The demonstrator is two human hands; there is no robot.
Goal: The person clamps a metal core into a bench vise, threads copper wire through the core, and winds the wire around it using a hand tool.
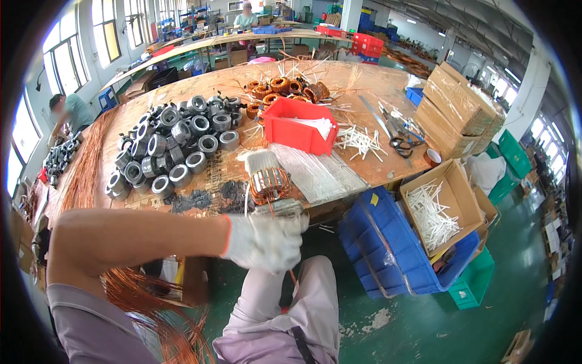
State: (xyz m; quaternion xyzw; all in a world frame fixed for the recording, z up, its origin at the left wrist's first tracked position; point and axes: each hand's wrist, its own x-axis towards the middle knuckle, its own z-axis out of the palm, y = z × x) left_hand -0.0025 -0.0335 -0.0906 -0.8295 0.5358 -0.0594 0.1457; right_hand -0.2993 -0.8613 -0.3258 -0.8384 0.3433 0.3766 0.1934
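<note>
My left hand, in a white knitted glove, is closed in front of the table's near edge, slightly blurred. A thin copper wire comes out below the glove, and its other end runs up toward a ring coil wound with thick copper wire. That coil stands at the table edge just beyond the hand, against a grey metal holder that the glove partly covers. Behind the coil is a pale block. My right hand is not in view.
Grey ring cores are heaped at left, beside long copper wires. A red bin stands before wound coils. Scissors lie at right. A blue crate and a carton of white tubes stand off the table's right edge.
</note>
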